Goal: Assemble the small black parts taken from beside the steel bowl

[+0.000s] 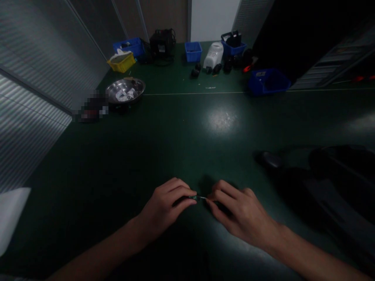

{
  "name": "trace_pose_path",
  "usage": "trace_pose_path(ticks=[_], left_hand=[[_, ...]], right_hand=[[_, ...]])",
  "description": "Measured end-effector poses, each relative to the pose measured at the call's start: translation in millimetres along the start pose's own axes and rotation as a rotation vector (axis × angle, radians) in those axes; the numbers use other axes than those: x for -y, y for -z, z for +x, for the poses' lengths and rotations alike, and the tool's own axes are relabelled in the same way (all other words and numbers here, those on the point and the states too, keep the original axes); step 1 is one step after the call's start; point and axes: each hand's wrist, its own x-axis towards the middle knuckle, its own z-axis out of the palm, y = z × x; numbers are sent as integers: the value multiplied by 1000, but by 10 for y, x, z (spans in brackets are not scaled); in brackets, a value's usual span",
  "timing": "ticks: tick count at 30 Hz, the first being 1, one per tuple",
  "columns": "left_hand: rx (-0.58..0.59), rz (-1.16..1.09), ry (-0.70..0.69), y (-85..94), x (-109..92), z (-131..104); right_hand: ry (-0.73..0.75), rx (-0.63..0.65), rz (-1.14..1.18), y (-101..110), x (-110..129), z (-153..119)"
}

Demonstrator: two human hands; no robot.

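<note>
Low in the middle of the head view, my left hand (170, 201) is closed, thumb and fingertips pinching a small green circuit board (194, 197). Most of the board is hidden by the fingers. A thin, light-coloured piece (202, 197) like a wire or pin runs from the board's right side toward my right hand (234, 203). That hand is closed too, its thumb and forefinger pinching the end of the thin piece. Both hands are just above or resting on the dark green table mat (181, 140); which of these I cannot tell.
A computer mouse (271, 160) and a dark bulky object (336, 183) are at the right. Farther back stand a metal bowl (137, 86) with white scraps, a yellow bin (124, 64), a blue bin (193, 56), another blue bin (268, 88) and a white plastic housing (213, 56).
</note>
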Motion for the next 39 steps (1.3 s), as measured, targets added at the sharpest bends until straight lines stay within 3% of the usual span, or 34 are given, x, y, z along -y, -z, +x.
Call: trace_pose_path(ticks=[19,24,39], left_hand=[[-39,-91,73,1,-24,29],[-14,-40,25,-10,-30,21],[-103,-58,-24,-37,-7,9]], right_hand=[[4,12,49,-4,12,22],[38,-6,12,-46,24,28],[69,-15,20,-65,84,62]])
